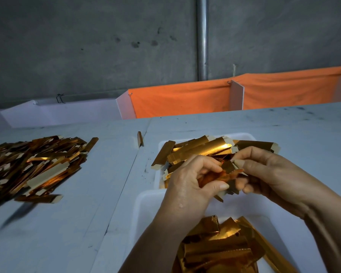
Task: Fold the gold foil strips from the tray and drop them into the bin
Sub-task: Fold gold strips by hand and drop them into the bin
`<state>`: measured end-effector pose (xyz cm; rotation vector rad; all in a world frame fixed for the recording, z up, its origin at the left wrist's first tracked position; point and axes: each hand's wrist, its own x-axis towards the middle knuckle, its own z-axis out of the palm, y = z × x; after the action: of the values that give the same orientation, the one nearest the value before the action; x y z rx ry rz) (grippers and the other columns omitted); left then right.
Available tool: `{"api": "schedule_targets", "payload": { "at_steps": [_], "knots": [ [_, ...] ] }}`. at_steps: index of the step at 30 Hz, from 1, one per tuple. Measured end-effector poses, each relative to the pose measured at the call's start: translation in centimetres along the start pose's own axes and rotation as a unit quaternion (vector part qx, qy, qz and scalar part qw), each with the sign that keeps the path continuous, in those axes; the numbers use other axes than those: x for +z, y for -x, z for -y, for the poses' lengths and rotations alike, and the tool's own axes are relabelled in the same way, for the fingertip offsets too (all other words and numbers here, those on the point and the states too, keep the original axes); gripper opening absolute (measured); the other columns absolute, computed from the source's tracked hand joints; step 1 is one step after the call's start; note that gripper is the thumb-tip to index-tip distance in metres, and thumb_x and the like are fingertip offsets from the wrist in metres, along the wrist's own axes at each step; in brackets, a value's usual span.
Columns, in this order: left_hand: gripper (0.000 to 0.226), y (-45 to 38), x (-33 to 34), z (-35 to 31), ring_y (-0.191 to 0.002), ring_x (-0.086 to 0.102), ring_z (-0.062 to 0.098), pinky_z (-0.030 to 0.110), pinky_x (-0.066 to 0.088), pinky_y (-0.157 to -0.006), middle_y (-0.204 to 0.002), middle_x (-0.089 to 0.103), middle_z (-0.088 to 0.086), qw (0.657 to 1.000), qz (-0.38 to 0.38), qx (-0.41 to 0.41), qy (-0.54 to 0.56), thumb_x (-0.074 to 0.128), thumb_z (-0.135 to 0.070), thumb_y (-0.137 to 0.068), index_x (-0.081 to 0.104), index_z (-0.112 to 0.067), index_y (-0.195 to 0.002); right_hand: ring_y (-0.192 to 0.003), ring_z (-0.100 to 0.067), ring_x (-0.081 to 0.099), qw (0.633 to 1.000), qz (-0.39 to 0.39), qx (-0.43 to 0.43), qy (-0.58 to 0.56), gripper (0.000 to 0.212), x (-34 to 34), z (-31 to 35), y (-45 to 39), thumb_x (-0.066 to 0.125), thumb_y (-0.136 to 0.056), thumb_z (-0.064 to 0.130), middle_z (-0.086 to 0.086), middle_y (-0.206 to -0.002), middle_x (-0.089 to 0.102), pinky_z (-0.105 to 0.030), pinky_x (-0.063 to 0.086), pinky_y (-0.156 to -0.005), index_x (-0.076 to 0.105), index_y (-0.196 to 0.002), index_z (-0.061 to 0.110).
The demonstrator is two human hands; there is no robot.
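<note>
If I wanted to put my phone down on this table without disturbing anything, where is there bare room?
Bare white tabletop lies between the loose heap of gold foil strips on the left and the white tray of strips. Beyond the tray, the far right tabletop is bare too. It is crowded where the left hand and right hand fold a strip over the white bin.

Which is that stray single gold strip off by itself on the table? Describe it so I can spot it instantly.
Start at the white tray heaped with gold strips beyond the hands. Just past its far-left corner, one lone gold strip lies on the table seam. Unlike the large pile at far left, it touches no other strip.
</note>
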<state>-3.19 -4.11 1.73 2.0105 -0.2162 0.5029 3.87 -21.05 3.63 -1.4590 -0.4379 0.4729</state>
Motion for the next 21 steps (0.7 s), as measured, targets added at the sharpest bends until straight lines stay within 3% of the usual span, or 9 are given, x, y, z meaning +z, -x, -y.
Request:
{"api": "schedule_targets", "payload": {
  "at_steps": [6, 13, 18, 21],
  "knots": [
    [0.030, -0.08, 0.04, 0.11, -0.107, 0.055, -0.004, 0.008, 0.047, -0.084, -0.110, 0.058, -0.020, 0.999, 0.000, -0.037, -0.017, 0.072, -0.016, -0.081, 0.056, -0.038, -0.091, -0.052, -0.014, 0.060, 0.999, -0.005, -0.033, 0.039, 0.016, -0.16, 0.09, 0.14, 0.061, -0.077, 0.015, -0.011, -0.062, 0.061, -0.019, 0.051, -0.048, 0.063, -0.091, 0.008],
    [0.028, -0.14, -0.47, 0.41, -0.109, 0.054, -0.002, 0.012, 0.048, -0.084, -0.112, 0.057, -0.021, 0.998, 0.001, -0.068, -0.007, 0.073, -0.020, -0.081, 0.057, -0.039, -0.094, -0.073, -0.025, 0.070, 0.993, 0.033, -0.069, 0.096, 0.020, 0.03, 0.50, 0.53, 0.066, -0.070, 0.025, -0.016, -0.077, 0.070, -0.023, 0.054, -0.060, 0.068, -0.089, 0.020],
    [0.027, -0.12, -0.62, 0.37, -0.108, 0.054, -0.004, 0.011, 0.048, -0.083, -0.111, 0.057, -0.021, 0.998, 0.015, -0.057, -0.003, 0.072, -0.021, -0.081, 0.057, -0.040, -0.094, -0.067, -0.023, 0.067, 0.990, 0.028, -0.079, 0.116, 0.015, 0.07, -0.04, 0.16, 0.060, -0.087, 0.006, -0.013, -0.070, 0.067, -0.023, 0.054, -0.059, 0.068, -0.085, 0.018],
    [0.027, -0.08, -0.67, 0.42, -0.109, 0.054, -0.002, 0.013, 0.048, -0.086, -0.112, 0.057, -0.021, 0.999, 0.027, -0.040, -0.017, 0.072, -0.021, -0.081, 0.057, -0.039, -0.094, -0.058, -0.018, 0.061, 0.990, 0.042, -0.066, 0.114, 0.010, 0.22, -0.01, 0.16, 0.059, -0.086, 0.014, -0.011, -0.063, 0.063, -0.023, 0.052, -0.058, 0.068, -0.081, 0.017]
  ]
}}
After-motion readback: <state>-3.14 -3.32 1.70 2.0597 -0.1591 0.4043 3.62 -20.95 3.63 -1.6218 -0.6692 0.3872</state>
